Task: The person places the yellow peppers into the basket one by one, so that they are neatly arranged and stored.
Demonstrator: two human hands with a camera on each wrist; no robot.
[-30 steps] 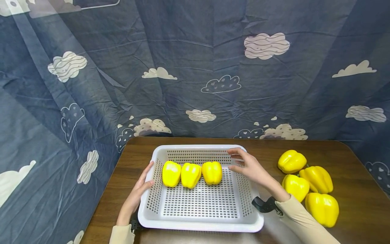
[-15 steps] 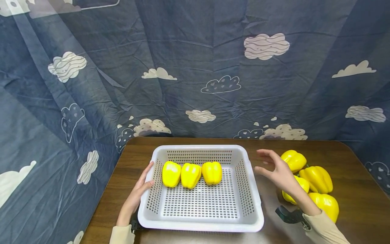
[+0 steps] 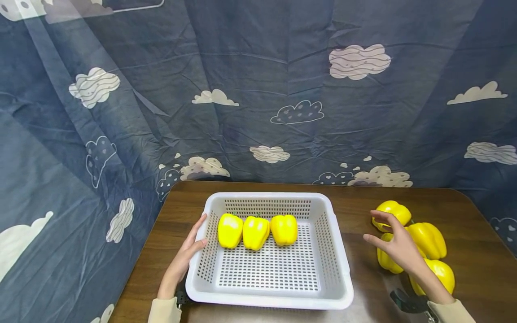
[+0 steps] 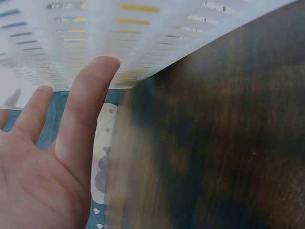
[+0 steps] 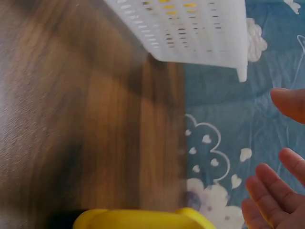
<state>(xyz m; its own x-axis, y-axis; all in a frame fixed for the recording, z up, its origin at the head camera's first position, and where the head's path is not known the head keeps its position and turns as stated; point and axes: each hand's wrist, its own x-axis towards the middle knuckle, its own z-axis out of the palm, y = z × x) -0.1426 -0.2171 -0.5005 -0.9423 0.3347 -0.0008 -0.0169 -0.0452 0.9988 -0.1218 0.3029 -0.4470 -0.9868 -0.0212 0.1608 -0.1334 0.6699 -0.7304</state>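
Observation:
Three yellow bell peppers [image 3: 256,233] stand in a row inside a white perforated plastic basket [image 3: 268,301], toward its back. My left hand [image 3: 183,258] rests with its fingers against the basket's left side; in the left wrist view the thumb [image 4: 88,109] lies near the slotted wall. My right hand [image 3: 397,246] hovers over the pile on the right, fingers spread and holding nothing. Beneath and around it lie several more yellow bell peppers [image 3: 428,240], partly hidden by the hand and forearm. One yellow bell pepper [image 5: 143,220] edges into the right wrist view.
Everything stands on a dark brown wooden table [image 3: 347,197]. A blue curtain [image 3: 242,121] with cloud prints hangs right behind the table's back edge and along the left. Dark straps [image 3: 408,300] circle the wrists.
My right hand has moved right, out from over the basket to above the pepper pile. The left hand stays at the basket's left side. The view has shifted slightly.

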